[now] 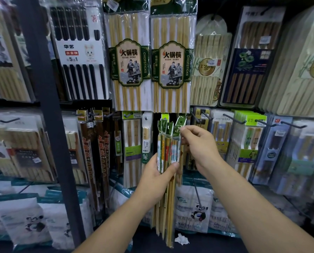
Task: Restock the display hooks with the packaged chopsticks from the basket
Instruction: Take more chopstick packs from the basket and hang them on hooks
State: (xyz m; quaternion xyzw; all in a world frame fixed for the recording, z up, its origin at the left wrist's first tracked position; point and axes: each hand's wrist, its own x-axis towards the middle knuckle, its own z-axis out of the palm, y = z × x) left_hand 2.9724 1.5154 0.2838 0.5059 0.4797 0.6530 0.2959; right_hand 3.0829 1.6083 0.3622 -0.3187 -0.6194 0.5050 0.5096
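Chopstick packs (168, 150), a small bunch of thin ones, are held upright in front of the display, mid-frame, just under two big yellow packs (129, 61). The bunch is gripped round its middle by the left hand (158, 172), thumb laid across the front. Green tabs (170, 126) at the top are fanned out a bit, & holes can be seen in some. The tab of the pack furthest right is pinched by the right hand (198, 143), w/ fingertips (183, 129) pressed on it. If that tab is touching a hook can't be told. Long pale stick ends are seen below the left hand.

Just behind the bunch, more thin packs are hung in the lower row. Hooks (233, 119) are seen sticking out to the right, w/ packs hung on them. The two big yellow packs above are hung side by side & have green labels. Black chopsticks (79, 52) in a white pack are hung to their left. A dark post (43, 88) is stood at the left, top to btm. Lower down, white panda bags (198, 209) are stacked. A scrunched white scrap (181, 239) is laid near the btm, just beside the stick ends.
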